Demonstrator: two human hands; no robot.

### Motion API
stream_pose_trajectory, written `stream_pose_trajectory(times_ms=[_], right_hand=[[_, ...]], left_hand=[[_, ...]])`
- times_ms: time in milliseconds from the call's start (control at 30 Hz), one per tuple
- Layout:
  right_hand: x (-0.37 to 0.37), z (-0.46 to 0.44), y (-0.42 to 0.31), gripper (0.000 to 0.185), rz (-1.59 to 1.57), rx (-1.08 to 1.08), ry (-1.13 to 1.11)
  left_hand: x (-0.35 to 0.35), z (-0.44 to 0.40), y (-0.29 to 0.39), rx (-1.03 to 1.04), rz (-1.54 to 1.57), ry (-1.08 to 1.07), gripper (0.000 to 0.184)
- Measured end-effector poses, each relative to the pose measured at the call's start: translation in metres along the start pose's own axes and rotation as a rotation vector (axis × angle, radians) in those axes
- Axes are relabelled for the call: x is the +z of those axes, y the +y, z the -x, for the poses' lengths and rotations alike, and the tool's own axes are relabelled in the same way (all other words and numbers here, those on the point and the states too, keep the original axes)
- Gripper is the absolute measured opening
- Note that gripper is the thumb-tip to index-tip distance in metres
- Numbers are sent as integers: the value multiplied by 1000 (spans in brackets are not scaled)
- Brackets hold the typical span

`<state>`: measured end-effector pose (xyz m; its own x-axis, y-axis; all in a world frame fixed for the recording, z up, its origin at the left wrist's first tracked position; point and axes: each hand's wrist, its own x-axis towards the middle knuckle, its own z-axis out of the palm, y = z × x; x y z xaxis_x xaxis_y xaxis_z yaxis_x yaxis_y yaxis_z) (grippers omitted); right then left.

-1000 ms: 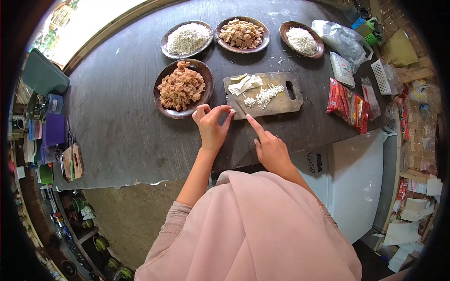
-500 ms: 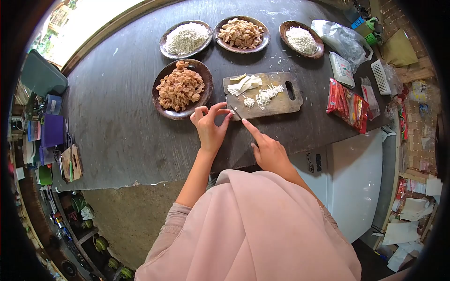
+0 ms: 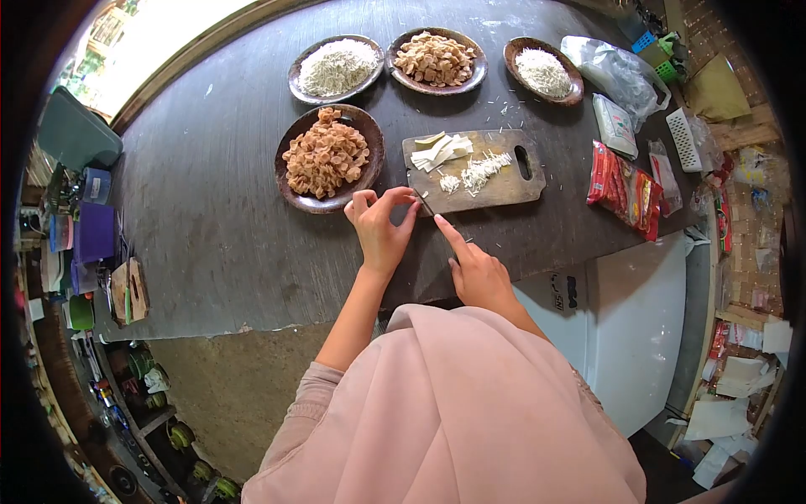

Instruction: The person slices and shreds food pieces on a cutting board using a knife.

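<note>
At the near left corner of the wooden cutting board, my left hand pinches a small white strip, mostly covered by the fingertips. My right hand grips a knife, its index finger stretched along the blade; the handle is hidden in the palm. The blade lies right beside the left fingertips. Farther up the board are flat white slices in a loose stack. Fine white shreds form a pile to their right, with a smaller heap nearer the knife.
Left of the board stands a bowl of brown chips. Along the back are a plate of white shreds, a bowl of pale brown chips and another of shreds. Red packets and a plastic bag lie at right.
The knife and fingertips have shifted very slightly at the board's corner. The whole view has moved a few pixels; bowls and board stay in place.
</note>
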<state>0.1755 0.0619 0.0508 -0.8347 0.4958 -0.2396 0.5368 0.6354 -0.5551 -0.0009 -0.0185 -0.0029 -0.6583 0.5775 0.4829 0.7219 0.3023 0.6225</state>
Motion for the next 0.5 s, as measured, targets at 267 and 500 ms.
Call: stream_pose_trajectory(times_ms=[267,500], right_hand=[[5,2,1,83,9,-8,6],[15,3,-2,85,60,46,17]], left_hand=[[0,0,0,-4,7,-2,23],[1,0,0,-7,6,8,20]])
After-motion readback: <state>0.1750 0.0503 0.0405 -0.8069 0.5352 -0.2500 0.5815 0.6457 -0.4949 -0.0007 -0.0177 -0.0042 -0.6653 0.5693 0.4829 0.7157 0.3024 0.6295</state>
